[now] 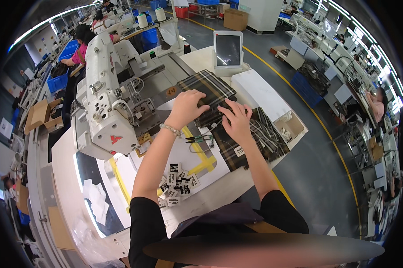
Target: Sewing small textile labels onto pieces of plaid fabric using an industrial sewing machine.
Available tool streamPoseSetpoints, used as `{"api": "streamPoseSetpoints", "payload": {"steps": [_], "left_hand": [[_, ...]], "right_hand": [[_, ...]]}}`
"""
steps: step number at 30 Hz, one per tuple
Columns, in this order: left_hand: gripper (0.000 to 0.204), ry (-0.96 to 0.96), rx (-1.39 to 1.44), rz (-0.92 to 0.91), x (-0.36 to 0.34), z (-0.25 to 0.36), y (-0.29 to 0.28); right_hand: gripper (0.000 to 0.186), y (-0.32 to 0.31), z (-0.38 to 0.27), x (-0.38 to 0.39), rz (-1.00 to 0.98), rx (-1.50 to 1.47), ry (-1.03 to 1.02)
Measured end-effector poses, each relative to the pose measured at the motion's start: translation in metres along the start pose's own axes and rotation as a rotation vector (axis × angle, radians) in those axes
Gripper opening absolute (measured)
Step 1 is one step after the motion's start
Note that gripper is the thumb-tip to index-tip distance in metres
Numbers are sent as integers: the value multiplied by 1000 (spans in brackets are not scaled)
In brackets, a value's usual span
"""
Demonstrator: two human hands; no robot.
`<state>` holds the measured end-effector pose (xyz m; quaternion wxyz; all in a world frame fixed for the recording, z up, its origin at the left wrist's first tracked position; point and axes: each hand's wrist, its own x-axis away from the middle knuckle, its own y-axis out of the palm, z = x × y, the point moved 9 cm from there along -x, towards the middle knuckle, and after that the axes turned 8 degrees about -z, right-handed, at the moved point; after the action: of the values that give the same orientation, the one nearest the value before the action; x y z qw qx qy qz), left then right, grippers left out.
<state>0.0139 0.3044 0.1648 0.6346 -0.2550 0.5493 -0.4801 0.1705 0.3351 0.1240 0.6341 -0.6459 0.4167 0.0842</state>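
A dark plaid fabric piece (206,85) with tan and white stripes lies flat on the worktable, to the right of the sewing machine's bed. My left hand (189,107) rests at its near left edge, thumb apart from the fingers. Over its near right corner is my right hand (238,119), fingers spread and slightly bent. More plaid fabric pieces (268,136) are spread beneath and beside my right forearm, with a white label (239,151) on top. Between my forearms lie green-handled thread snips (199,139). A loose pile of black and white labels (179,185) sits nearer to me.
The white sewing machine (107,102) stands at left. A small screen (228,49) rises behind the fabric. A white box (264,91) lies along the table's right side. Yellow tape (203,163) marks a frame on the table. Another person (81,49) works at far left.
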Motion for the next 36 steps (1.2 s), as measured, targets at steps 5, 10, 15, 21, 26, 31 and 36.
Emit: {"api": "streamPoseSetpoints", "payload": {"steps": [5,10,15,21,26,31,36], "left_hand": [[53,-102,-134,-282,-23,-8,39],[45,-113,-101,-318,-35,-7,33],[47,-122,-87,-385,-41,-10,34],[47,-116,-51,-438,-45,-12,33],[48,-113,-13,-487,-45,-22,35],[49,-113,23,-515,-48,-24,36],[47,-106,4,-551,-50,-22,38]], "right_hand": [[38,25,17,0,-88,11,-39],[41,22,17,0,-74,-64,-22],[43,28,14,-1,-57,-100,-8],[43,28,13,-1,-35,-115,-3],[43,30,12,-2,-32,-126,-1],[43,29,11,-1,-32,-133,6],[42,29,10,-1,-37,-148,14]]}}
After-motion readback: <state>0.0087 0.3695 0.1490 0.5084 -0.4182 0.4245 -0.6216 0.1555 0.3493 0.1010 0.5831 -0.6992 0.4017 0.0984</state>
